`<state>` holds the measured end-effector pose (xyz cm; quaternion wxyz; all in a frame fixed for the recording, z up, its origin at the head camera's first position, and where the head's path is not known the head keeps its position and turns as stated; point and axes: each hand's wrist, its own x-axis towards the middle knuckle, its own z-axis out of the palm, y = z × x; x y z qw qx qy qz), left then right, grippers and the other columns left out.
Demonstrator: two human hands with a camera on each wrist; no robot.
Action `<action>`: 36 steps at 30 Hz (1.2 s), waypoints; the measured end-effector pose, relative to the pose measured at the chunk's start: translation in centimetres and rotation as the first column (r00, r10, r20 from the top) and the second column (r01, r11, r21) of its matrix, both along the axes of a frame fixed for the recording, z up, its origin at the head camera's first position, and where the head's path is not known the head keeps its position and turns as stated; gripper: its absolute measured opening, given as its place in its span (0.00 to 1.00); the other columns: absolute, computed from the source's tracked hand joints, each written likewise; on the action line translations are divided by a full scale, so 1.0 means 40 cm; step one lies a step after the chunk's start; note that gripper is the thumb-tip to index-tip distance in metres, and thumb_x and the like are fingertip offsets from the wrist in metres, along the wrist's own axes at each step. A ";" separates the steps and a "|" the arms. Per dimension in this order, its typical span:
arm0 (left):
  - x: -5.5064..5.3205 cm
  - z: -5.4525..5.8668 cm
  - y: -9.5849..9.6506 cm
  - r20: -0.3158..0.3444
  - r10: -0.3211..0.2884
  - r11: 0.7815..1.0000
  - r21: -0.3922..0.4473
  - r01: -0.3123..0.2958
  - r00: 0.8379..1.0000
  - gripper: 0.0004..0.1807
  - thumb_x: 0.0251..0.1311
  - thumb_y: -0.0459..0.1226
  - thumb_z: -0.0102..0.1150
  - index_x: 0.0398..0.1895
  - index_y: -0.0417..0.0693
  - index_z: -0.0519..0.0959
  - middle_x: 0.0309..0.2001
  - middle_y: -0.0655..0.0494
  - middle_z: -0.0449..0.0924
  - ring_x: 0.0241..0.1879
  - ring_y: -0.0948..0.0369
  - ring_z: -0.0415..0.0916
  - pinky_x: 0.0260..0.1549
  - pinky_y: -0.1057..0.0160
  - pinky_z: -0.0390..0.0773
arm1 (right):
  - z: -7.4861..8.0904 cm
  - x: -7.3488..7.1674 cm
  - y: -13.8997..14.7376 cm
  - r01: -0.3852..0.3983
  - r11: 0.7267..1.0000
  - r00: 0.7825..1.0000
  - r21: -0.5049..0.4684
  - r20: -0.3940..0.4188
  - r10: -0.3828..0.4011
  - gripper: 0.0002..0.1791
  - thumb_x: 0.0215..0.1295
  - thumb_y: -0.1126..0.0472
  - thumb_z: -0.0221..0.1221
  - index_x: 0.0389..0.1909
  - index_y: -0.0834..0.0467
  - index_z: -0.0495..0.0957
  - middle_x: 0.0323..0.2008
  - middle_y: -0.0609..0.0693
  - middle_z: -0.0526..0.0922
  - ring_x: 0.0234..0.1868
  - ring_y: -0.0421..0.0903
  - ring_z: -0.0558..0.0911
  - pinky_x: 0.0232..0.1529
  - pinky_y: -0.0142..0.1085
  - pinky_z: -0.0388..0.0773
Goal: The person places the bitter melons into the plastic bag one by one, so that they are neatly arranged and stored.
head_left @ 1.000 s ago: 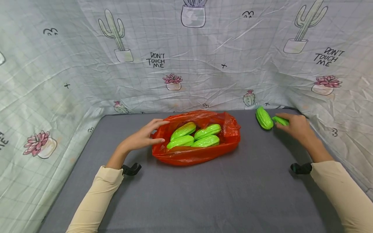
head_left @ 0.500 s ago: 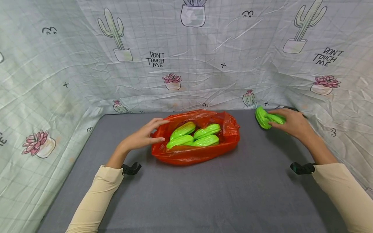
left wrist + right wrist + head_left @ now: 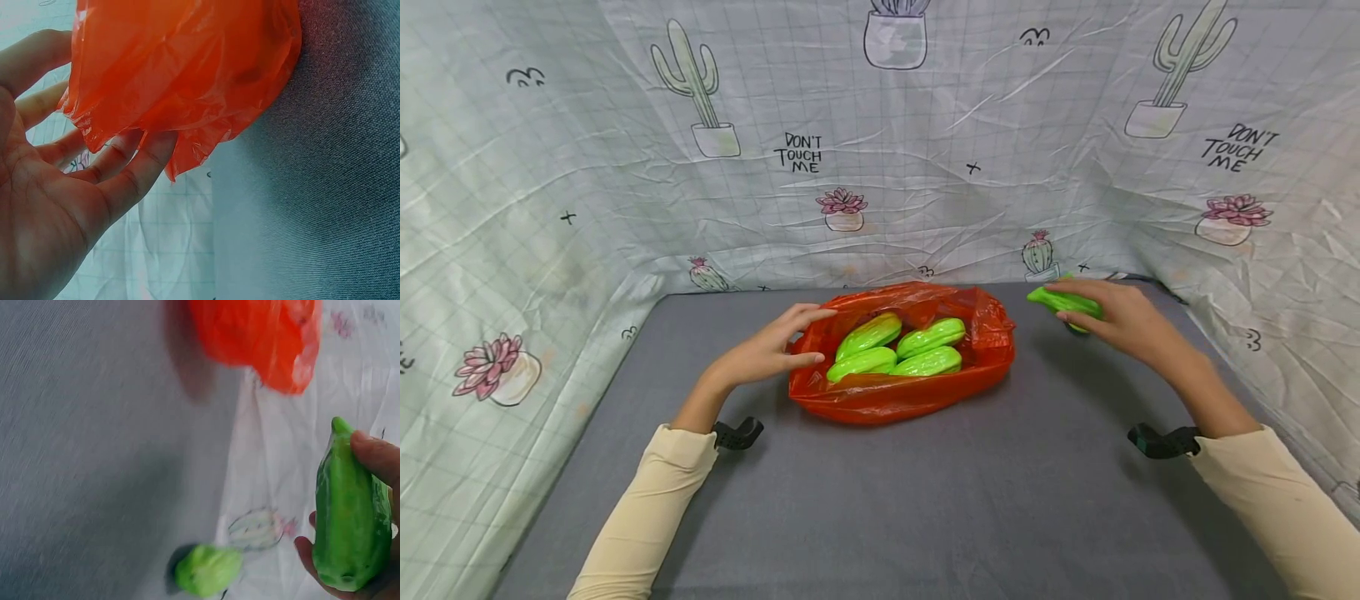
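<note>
My right hand (image 3: pixel 1123 321) grips a green ribbed gourd (image 3: pixel 350 506) with a pointed stem end, thumb on one side and fingers on the other, raised above the table. Another green gourd (image 3: pixel 208 570) lies on the table beneath it, mostly covered by the hand in the head view. At mid-table stands a red plastic bag (image 3: pixel 880 404) with its mouth spread wide. Several green gourds (image 3: pixel 931 337) lie inside it. My left hand (image 3: pixel 763 352) is at the bag's left end, fingers spread and lightly bent, fingertips against the plastic.
A dark grey cloth covers the table (image 3: pixel 895 508). Pale fabric walls (image 3: pixel 977 200) printed with cacti rise along the back and both sides. Each wrist wears a black camera mount (image 3: pixel 739 434).
My right hand has taken up the gourd at the far right and carried it left, over the other one lying there. The left hand and the bag have stayed in place.
</note>
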<state>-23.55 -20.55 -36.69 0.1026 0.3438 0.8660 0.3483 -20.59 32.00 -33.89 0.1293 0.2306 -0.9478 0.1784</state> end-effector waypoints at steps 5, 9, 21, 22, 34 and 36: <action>0.001 -0.001 -0.001 0.007 0.000 1.000 -0.001 0.000 1.000 0.37 0.70 0.43 0.62 0.79 0.55 0.60 0.76 0.48 0.55 0.60 0.50 0.65 0.49 0.51 0.71 | 0.014 0.009 -0.043 -0.010 1.000 0.998 0.025 -0.062 0.011 0.23 0.70 0.55 0.65 0.65 0.48 0.80 0.62 0.53 0.81 0.44 0.53 0.83 0.40 0.52 0.78; 0.002 0.000 -0.001 0.028 0.007 1.000 0.001 -0.007 1.000 0.36 0.71 0.44 0.62 0.79 0.58 0.60 0.76 0.50 0.54 0.66 0.50 0.63 0.53 0.48 0.71 | 0.017 0.011 -0.054 -0.039 0.999 0.993 0.031 -0.112 0.043 0.22 0.66 0.56 0.68 0.61 0.47 0.83 0.58 0.49 0.84 0.37 0.47 0.83 0.31 0.42 0.75; -0.001 0.000 -0.001 0.027 -0.003 1.000 0.000 0.003 1.000 0.36 0.71 0.43 0.62 0.79 0.57 0.60 0.76 0.48 0.54 0.70 0.48 0.59 0.60 0.41 0.68 | 0.025 0.001 -0.073 -0.143 0.990 0.989 -0.010 -0.033 0.143 0.30 0.59 0.56 0.72 0.64 0.47 0.80 0.60 0.53 0.82 0.37 0.44 0.77 0.31 0.35 0.70; -0.002 0.000 -0.002 0.027 -0.004 1.000 0.002 0.004 1.000 0.36 0.71 0.43 0.62 0.79 0.57 0.60 0.76 0.48 0.54 0.70 0.48 0.59 0.62 0.40 0.68 | 0.027 0.001 -0.078 -0.141 0.990 0.990 -0.010 -0.025 0.141 0.30 0.59 0.56 0.73 0.65 0.47 0.80 0.60 0.53 0.81 0.37 0.44 0.76 0.30 0.35 0.69; -0.007 0.000 0.000 0.030 -0.010 1.000 -0.001 0.010 1.000 0.36 0.71 0.44 0.61 0.79 0.56 0.60 0.76 0.48 0.54 0.71 0.48 0.58 0.64 0.39 0.66 | 0.043 0.006 -0.141 -0.205 0.979 0.979 0.020 0.012 0.205 0.32 0.59 0.59 0.73 0.66 0.49 0.79 0.56 0.55 0.76 0.44 0.49 0.74 0.36 0.42 0.73; -0.008 0.003 0.002 0.032 -0.010 1.000 -0.002 0.010 0.999 0.36 0.71 0.44 0.61 0.79 0.57 0.59 0.76 0.49 0.54 0.70 0.49 0.59 0.62 0.42 0.67 | 0.048 0.008 -0.150 -0.221 0.975 0.975 0.036 0.009 0.221 0.32 0.60 0.58 0.72 0.67 0.49 0.78 0.58 0.55 0.79 0.46 0.51 0.78 0.39 0.46 0.76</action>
